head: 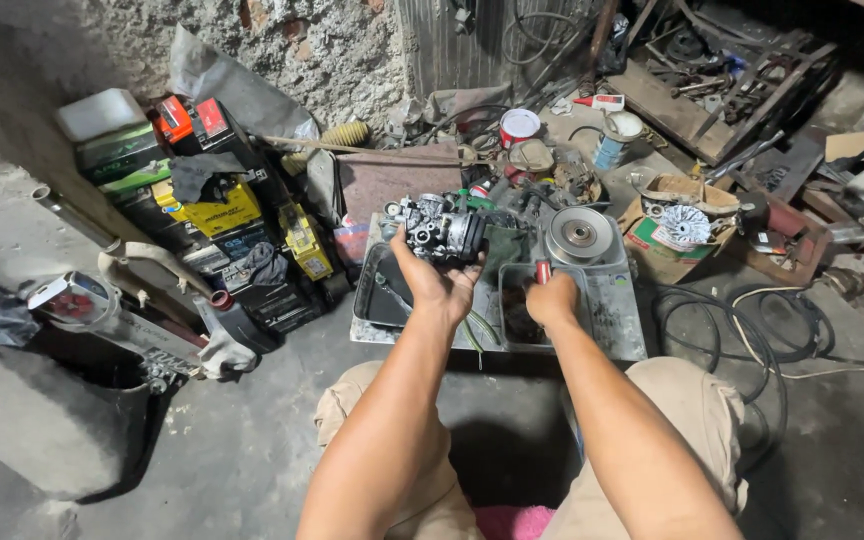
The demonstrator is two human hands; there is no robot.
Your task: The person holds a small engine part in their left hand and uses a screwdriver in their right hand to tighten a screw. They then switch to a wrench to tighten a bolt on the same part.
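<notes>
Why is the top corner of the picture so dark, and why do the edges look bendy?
Head view: light falls on the middle, so the left hand, metal engine part, right hand and shiny pulley show clearly; the top right corner sits in shadow, tools hard to tell; the wide lens bends the edges; a dark shadow lies under the knees.

The grey cast-metal compressor body (439, 232) looks dull and grimy; the round steel pulley disc (579, 235) is smoother, faintly shiny. The concrete floor (222, 450) is rough, matt, and the beige cardboard box (657, 250) worn.
</notes>
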